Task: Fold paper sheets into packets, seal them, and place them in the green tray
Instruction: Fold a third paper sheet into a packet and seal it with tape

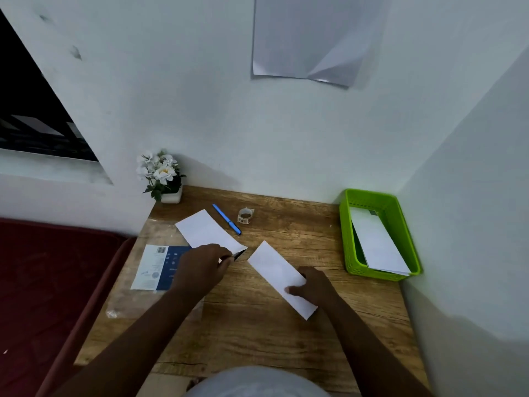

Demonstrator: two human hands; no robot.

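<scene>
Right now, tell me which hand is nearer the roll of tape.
Left. The left hand holds a dark tool just below and left of the tape roll; the right hand grips a folded paper farther toward the near edge.

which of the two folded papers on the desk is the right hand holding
The folded paper nearer the green tray; the right hand grips it. The other paper lies by the blue pen.
</scene>
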